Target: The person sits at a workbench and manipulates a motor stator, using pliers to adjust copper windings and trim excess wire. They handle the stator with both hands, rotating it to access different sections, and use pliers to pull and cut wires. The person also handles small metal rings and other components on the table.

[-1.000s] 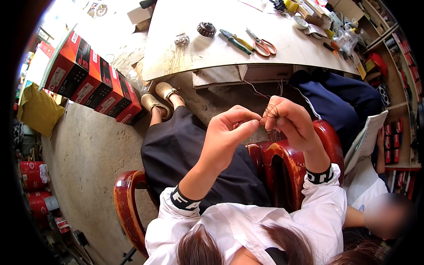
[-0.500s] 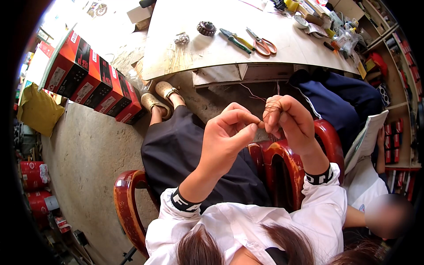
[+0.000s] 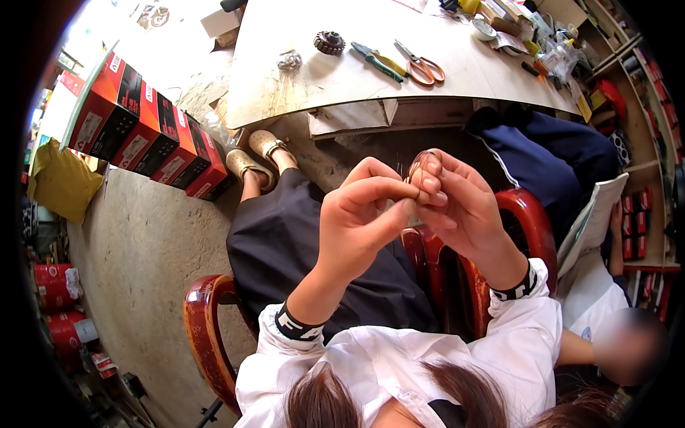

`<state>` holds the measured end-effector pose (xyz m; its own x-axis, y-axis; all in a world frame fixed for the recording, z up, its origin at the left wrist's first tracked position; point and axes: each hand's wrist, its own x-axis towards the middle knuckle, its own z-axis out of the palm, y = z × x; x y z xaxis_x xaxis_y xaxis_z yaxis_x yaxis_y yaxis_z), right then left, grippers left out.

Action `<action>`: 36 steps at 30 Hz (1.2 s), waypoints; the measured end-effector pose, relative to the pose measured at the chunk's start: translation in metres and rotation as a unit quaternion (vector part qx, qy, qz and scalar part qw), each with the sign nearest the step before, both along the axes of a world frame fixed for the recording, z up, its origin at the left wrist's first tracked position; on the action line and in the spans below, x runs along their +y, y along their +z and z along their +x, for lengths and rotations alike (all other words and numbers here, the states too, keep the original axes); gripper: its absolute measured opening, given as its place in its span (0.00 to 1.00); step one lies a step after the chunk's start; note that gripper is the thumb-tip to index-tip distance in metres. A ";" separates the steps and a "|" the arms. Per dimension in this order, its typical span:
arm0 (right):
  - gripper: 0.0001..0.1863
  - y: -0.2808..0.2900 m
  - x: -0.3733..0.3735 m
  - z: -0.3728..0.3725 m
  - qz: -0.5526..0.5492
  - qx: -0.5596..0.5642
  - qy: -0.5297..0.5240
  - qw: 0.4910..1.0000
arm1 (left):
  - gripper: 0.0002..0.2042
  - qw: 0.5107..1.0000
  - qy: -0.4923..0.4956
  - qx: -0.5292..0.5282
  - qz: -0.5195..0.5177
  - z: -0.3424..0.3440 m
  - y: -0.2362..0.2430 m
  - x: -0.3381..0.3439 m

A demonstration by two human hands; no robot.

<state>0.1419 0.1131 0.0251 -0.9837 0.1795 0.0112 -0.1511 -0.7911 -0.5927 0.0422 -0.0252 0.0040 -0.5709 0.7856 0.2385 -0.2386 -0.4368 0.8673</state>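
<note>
Both hands are raised over my lap, fingertips touching. My left hand [image 3: 357, 217] pinches thin copper wire [image 3: 421, 165] between thumb and forefinger. My right hand [image 3: 464, 214] has its fingers closed round the same looped wire, which runs over its fingertips; the exact grip at the meeting point is partly hidden. Beyond my hands, on the pale worktable [image 3: 292, 93], lie a toothed metal ring [image 3: 330, 43], green-and-yellow pliers [image 3: 378, 63], orange-handled scissors [image 3: 425, 70] and a small silvery bundle [image 3: 290, 61].
A wooden armchair [image 3: 203, 307] surrounds me. Stacked red-and-black boxes [image 3: 132, 143] stand left, beside a yellow sack [image 3: 57, 178]. At right a seated person [image 3: 585, 299] in dark trousers holds an open paper. Cluttered tools and packets [image 3: 542, 50] cover the table's right end, near shelving [image 3: 642, 143].
My right hand has turned and shifted left, bringing its fingers against those of my left hand. The wire loop has moved left with it. The view has shifted very slightly.
</note>
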 end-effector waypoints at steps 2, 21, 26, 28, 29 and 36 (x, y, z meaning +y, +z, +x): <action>0.07 -0.002 0.003 -0.001 0.015 -0.012 -0.019 1.000 | 0.08 0.997 -0.015 -0.069 -0.015 0.002 0.001 -0.001; 0.08 -0.008 0.009 -0.003 0.018 -0.030 -0.048 0.998 | 0.07 0.992 -0.029 -0.115 -0.052 -0.001 -0.007 0.001; 0.08 -0.006 0.009 -0.002 0.025 -0.031 -0.051 0.998 | 0.05 0.992 -0.015 -0.109 -0.055 -0.003 -0.007 0.001; 0.07 -0.006 0.009 -0.002 0.027 -0.031 -0.048 0.998 | 0.05 0.993 -0.009 -0.107 -0.052 -0.003 -0.006 0.002; 0.07 -0.006 0.009 -0.003 0.030 -0.031 -0.047 0.998 | 0.05 0.993 -0.005 -0.102 -0.050 -0.003 -0.006 0.003; 0.07 -0.005 0.009 -0.003 0.031 -0.037 -0.040 0.998 | 0.05 0.996 0.044 -0.042 -0.070 -0.005 -0.011 0.012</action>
